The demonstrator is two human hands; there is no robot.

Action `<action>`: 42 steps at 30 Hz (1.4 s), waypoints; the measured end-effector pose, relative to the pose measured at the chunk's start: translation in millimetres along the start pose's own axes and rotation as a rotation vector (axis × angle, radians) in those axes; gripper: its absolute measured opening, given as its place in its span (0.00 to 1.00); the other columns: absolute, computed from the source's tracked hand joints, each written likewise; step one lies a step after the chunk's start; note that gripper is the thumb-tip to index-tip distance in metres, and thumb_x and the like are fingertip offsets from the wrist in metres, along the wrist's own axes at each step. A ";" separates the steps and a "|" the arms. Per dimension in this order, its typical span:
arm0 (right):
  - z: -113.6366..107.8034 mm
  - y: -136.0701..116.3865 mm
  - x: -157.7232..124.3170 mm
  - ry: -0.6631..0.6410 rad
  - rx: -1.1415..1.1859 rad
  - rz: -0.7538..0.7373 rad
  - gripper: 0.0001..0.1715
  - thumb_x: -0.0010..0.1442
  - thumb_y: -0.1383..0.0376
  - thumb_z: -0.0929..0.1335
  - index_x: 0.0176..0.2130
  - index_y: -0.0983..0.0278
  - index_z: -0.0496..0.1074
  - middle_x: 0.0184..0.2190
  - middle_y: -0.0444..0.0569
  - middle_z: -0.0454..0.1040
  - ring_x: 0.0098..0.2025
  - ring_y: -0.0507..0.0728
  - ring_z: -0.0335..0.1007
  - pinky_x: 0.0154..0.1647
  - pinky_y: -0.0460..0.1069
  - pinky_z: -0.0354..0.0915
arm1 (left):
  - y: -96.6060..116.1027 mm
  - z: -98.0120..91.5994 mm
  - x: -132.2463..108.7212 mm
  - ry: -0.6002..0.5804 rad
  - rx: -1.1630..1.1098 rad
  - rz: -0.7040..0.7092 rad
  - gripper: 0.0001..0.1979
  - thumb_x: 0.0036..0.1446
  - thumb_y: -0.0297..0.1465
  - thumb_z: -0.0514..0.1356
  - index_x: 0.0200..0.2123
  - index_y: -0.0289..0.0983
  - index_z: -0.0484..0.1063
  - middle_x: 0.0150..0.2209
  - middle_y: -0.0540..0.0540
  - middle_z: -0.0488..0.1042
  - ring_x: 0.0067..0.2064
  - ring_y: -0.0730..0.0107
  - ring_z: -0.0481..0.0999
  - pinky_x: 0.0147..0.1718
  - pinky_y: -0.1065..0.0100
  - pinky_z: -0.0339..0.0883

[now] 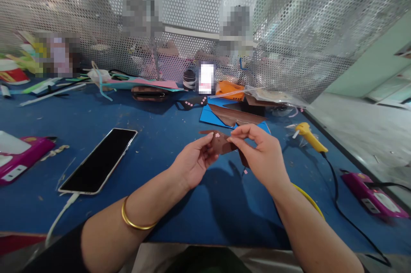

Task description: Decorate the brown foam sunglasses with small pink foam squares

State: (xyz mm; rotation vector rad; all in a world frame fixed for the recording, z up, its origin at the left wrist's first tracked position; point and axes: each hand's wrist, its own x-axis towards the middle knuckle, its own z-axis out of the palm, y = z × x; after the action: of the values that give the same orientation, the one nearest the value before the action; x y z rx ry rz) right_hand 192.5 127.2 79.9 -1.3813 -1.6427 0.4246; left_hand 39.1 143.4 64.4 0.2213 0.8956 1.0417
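Brown paper piece (224,144) hangs just above the blue table (160,204), to the right of the phone (99,159), and we hold it between both hands. Our left hand (192,161) pinches its left end between thumb and fingertips. Our right hand (263,157) pinches its right side with thumb and forefinger pressed together. A small pink square (217,135) sits on the paper's top edge.

Beyond the phone and to its right, a dark jar (189,79) stands against the perforated screen (289,28); we cannot see what is in it. Farther right of the phone lies a clear plastic bag (276,98), its contents too blurred to tell. Far to the phone's left stands a red and white tub (11,75), its print unreadable.

Just left of the phone lies a magenta device (19,155) with a white label, and well to the phone's right lies another magenta device (372,193), labelled too; we cannot read either. A yellow glue gun (310,136) lies right of the phone, past our hands.
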 end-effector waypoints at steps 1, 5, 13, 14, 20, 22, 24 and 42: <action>-1.0 0.0 1.3 -0.025 0.026 0.030 0.04 0.56 0.62 0.71 0.33 0.60 0.74 0.30 0.43 0.79 0.35 0.55 0.75 0.45 0.55 0.68 | 0.1 0.2 -0.3 0.003 -0.001 -0.003 0.07 0.61 0.25 0.60 0.31 0.31 0.77 0.25 0.48 0.76 0.21 0.78 0.73 0.18 0.77 0.70; -5.2 0.5 7.5 -0.162 0.219 0.252 0.07 0.55 0.59 0.71 0.33 0.60 0.73 0.23 0.39 0.75 0.15 0.48 0.61 0.16 0.45 0.59 | 0.2 -0.3 0.1 0.012 -0.003 -0.014 0.07 0.61 0.24 0.60 0.31 0.32 0.77 0.24 0.49 0.76 0.21 0.78 0.74 0.18 0.78 0.70; -14.0 -1.3 27.4 -0.465 0.278 0.321 0.08 0.54 0.60 0.71 0.33 0.62 0.72 0.10 0.34 0.65 0.10 0.49 0.60 0.09 0.42 0.53 | 3.9 1.8 1.7 0.007 0.011 -0.032 0.06 0.63 0.26 0.59 0.34 0.32 0.76 0.27 0.47 0.78 0.21 0.78 0.75 0.19 0.77 0.70; -15.7 -2.0 28.9 -0.472 0.272 0.319 0.08 0.54 0.60 0.71 0.33 0.62 0.72 0.10 0.34 0.65 0.10 0.48 0.59 0.09 0.42 0.53 | 4.5 2.4 0.4 -0.002 0.010 -0.039 0.07 0.63 0.26 0.59 0.35 0.31 0.76 0.27 0.47 0.78 0.21 0.78 0.75 0.19 0.77 0.70; -26.6 -2.5 34.5 -0.462 0.244 0.269 0.05 0.56 0.62 0.71 0.33 0.62 0.72 0.11 0.34 0.63 0.11 0.47 0.58 0.15 0.44 0.55 | -0.1 2.1 -10.2 0.024 0.177 0.117 0.04 0.60 0.28 0.62 0.37 0.33 0.73 0.29 0.48 0.77 0.27 0.75 0.78 0.22 0.76 0.71; -29.3 -1.9 36.3 -0.446 0.243 0.263 0.04 0.56 0.63 0.70 0.33 0.61 0.72 0.11 0.34 0.63 0.11 0.47 0.57 0.17 0.45 0.56 | -2.7 1.8 -13.7 0.013 0.314 0.245 0.14 0.56 0.28 0.65 0.46 0.36 0.70 0.33 0.48 0.79 0.32 0.71 0.80 0.24 0.76 0.71; -31.4 -1.9 38.3 -0.445 0.232 0.257 0.03 0.56 0.64 0.70 0.32 0.61 0.72 0.11 0.34 0.63 0.12 0.47 0.57 0.18 0.45 0.56 | -4.0 2.2 -16.3 -0.024 0.413 0.335 0.26 0.54 0.29 0.68 0.55 0.39 0.66 0.34 0.48 0.80 0.35 0.67 0.81 0.25 0.75 0.71; -26.9 8.7 31.8 -0.309 -0.009 -0.062 0.03 0.58 0.67 0.70 0.32 0.58 0.74 0.29 0.40 0.79 0.32 0.53 0.76 0.49 0.57 0.69 | -6.0 2.4 -11.3 -0.071 0.439 0.223 0.33 0.55 0.21 0.64 0.63 0.33 0.61 0.29 0.48 0.81 0.33 0.68 0.82 0.24 0.76 0.71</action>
State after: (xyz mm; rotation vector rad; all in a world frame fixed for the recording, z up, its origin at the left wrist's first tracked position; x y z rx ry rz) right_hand 220.9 151.1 100.7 -1.3158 -1.9330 0.6192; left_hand 42.5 131.5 68.7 0.7353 1.0445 1.0242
